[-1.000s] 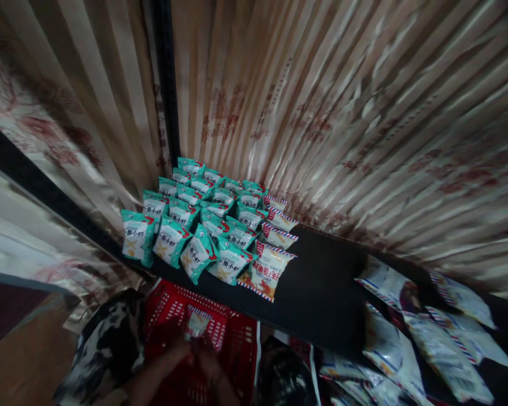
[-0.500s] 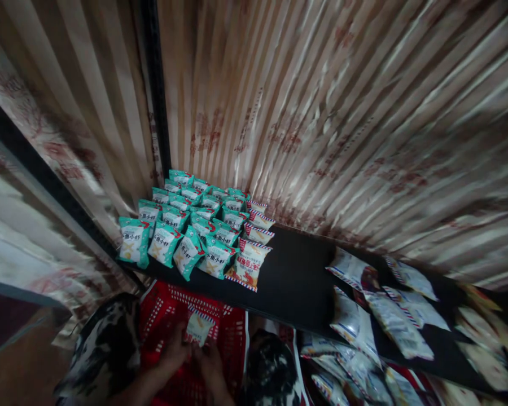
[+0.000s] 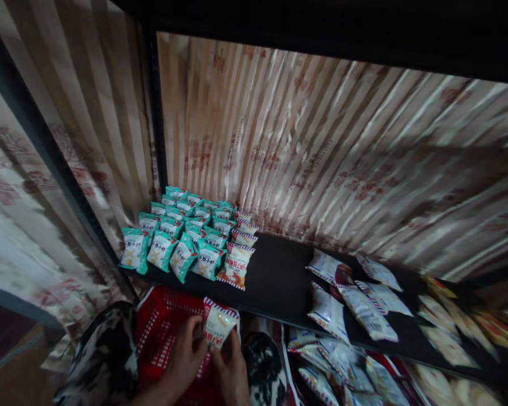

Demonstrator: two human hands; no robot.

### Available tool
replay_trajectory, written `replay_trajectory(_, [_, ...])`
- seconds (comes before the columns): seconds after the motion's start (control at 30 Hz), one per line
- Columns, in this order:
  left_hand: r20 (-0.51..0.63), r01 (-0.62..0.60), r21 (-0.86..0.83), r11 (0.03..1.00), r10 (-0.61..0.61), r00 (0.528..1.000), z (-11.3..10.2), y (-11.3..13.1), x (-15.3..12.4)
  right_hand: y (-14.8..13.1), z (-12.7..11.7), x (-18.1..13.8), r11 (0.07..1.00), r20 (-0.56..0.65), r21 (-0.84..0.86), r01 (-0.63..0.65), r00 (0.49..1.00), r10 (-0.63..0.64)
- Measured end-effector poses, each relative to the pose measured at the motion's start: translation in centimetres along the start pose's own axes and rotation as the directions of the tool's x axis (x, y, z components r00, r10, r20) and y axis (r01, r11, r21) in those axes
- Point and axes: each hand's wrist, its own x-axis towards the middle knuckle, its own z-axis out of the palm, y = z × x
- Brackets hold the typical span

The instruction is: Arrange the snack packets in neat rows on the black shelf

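While both hands are low in frame over the red basket (image 3: 156,332), they pinch one snack packet (image 3: 218,326) between them. The left hand (image 3: 186,356) is on the packet's lower left edge and the right hand (image 3: 233,369) on its bottom edge, fingers closed on the wrapper. The packet is white with a red-and-blue striped rim. It is held roughly upright, above the basket's right side and just below the front lip of the black shelf (image 3: 279,282).

On the shelf, left end: teal packets (image 3: 173,239) in tight rows, standing and leaning on each other, running back to the corner. Just right of them, touching, is one file of striped packets (image 3: 237,265) with the same rim as the held one.

Right half of the shelf: loose white packets (image 3: 355,299) lying flat, scattered, well apart from the rows; the far right is too blurred to read. More packets (image 3: 322,375) are piled below the shelf's front edge.

Black-and-white patterned cloth (image 3: 104,361) sits on the basket's left, with more of it on the right. A striped curtain (image 3: 322,141) backs the shelf.
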Motion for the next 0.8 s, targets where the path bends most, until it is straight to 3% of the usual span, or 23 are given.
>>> replay_trajectory(0.17, [0.000,-0.210,0.033,0.977,0.210,0.978,0.8,4.0,2.5,-4.9,-1.7,3.0,0.983,-0.087,-0.006,0.182,0.979,-0.182])
replay_trajectory(0.3, [0.001,-0.368,0.035,0.929,0.368,0.930,2.1,5.5,4.3,-7.0,-2.7,6.4,0.962,-0.105,-0.094,0.257,0.958,-0.266])
replay_trajectory(0.5, [0.064,-0.430,0.155,0.889,0.425,0.903,4.0,4.5,5.3,-7.2,-2.7,9.5,0.943,-0.092,-0.165,0.290,0.947,-0.307])
replay_trajectory(0.67, [0.114,-0.394,0.239,0.887,0.378,0.919,4.6,3.1,6.0,-6.9,-2.4,10.7,0.919,-0.104,-0.247,0.307,0.935,-0.340])
replay_trajectory(0.8, [0.110,-0.426,0.253,0.869,0.412,0.905,4.8,2.6,6.5,-7.2,-2.1,11.0,0.898,-0.134,-0.294,0.328,0.916,-0.378])
